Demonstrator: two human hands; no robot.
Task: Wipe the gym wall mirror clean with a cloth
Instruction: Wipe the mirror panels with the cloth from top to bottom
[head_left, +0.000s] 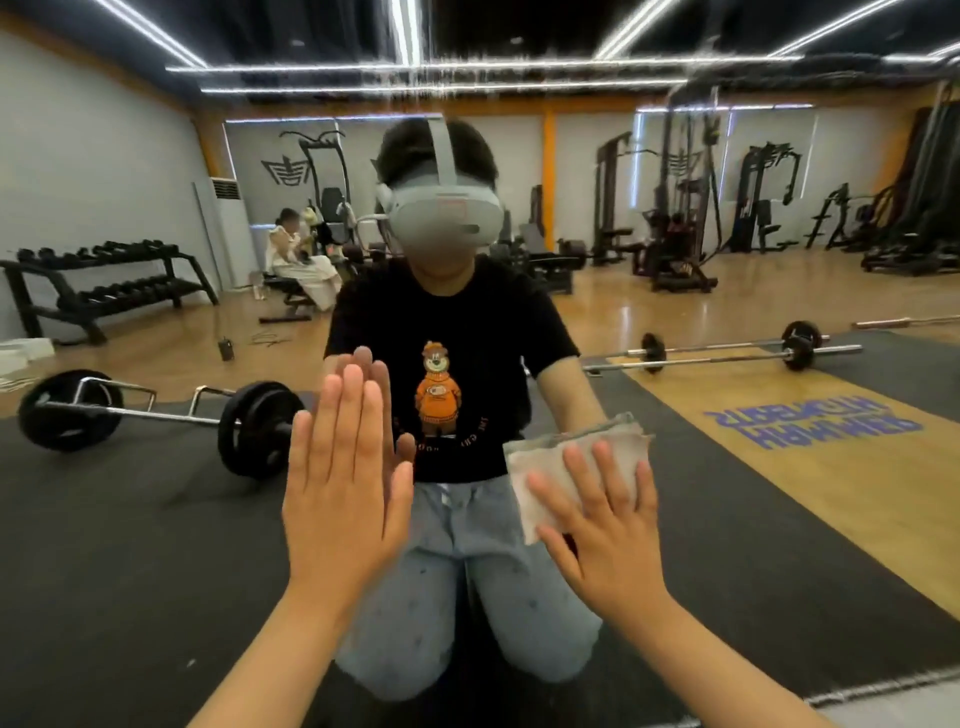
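Against the mirror, left hand flat; straight fingers of right hand press cloth.

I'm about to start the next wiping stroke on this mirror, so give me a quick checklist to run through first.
1. Cloth against the glass: ok, the folded cloth lies flat on the mirror.
2. Pressure on it: ok, the right hand presses it with spread, straight fingers.
3. Bare skin off the glass: not ok, the left hand lies flat on the mirror, left of the cloth.
4. Upper glass clean: not ok, streaks smear the reflected ceiling lights.
5. Cloth damp enough: cannot tell.
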